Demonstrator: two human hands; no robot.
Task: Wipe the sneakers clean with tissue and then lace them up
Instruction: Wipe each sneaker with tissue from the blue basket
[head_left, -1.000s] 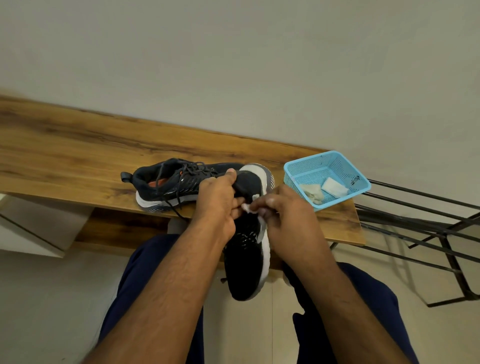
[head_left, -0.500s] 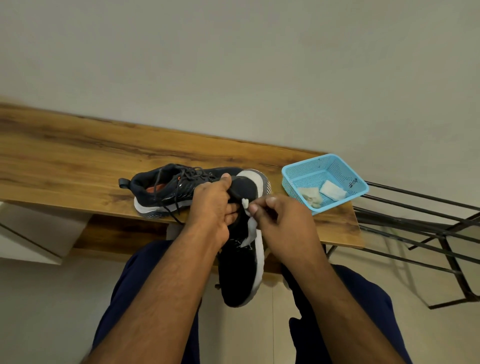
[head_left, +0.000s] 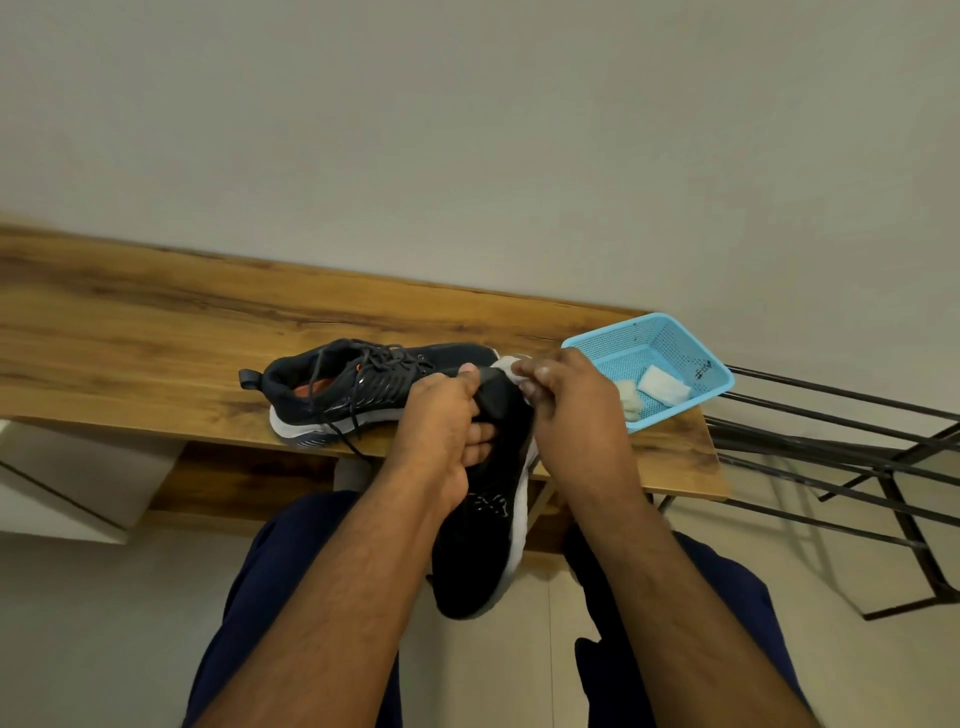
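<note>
Mid-frame, my left hand grips the black sneaker while my right hand pinches tissue against its heel; wiping underway, this one unlaced, I judge.

Light in here is soft and kinda dim, warm-greyish, nothing harsh. The wall goes darker toward the top corners. The metal rack throws faint, blurry shadows on the floor. No real glare anywhere. Wide-angle lens bends the wooden shelf edge, and the forearms look stretched near the bottom. Focus is decent, slightly soft overall.
</note>
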